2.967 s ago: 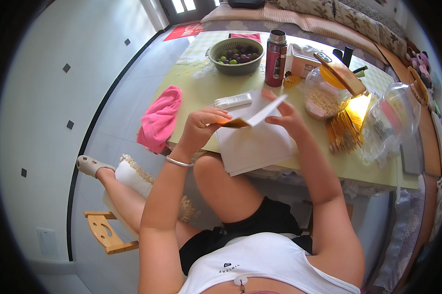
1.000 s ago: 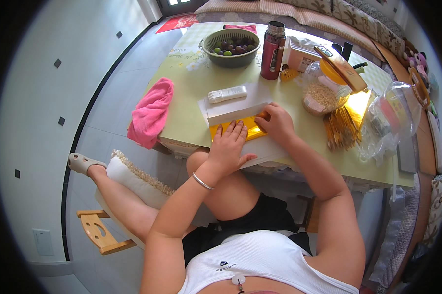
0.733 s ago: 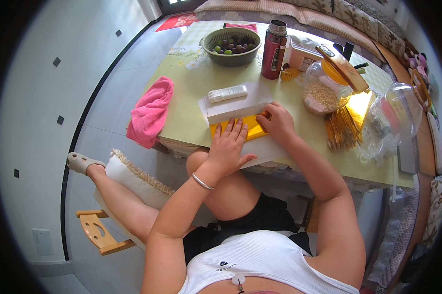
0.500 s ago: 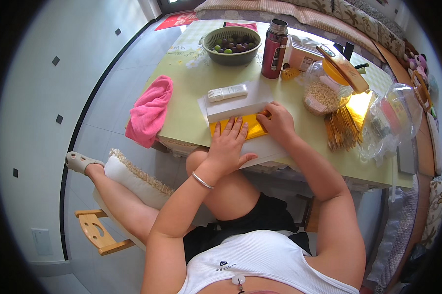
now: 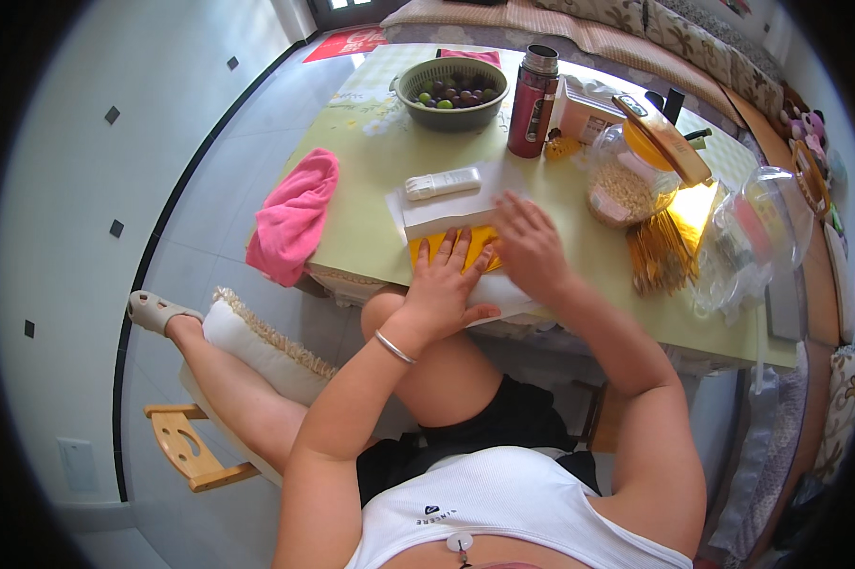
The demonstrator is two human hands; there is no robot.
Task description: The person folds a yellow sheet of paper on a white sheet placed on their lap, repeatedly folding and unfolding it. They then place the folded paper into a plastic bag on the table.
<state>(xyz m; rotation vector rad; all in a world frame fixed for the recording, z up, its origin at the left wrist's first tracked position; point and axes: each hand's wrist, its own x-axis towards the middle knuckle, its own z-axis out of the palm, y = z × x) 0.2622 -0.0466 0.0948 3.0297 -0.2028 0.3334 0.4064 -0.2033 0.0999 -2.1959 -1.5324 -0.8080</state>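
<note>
Head view, centre of the frame: the right hand (image 5: 534, 250) has released its pinch on the gold sheet (image 5: 482, 233) and blurs beside the white paper flap (image 5: 442, 224), contact unclear; the left hand (image 5: 439, 292), flat and unclenched, alone now covers the sheet.

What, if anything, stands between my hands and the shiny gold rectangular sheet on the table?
Nothing visible. Your left hand lies with fingers spread on the shiny gold rectangular sheet; your blurred right hand is at its right end, contact unclear. The white paper flap lies along the far edge, not between.
</note>
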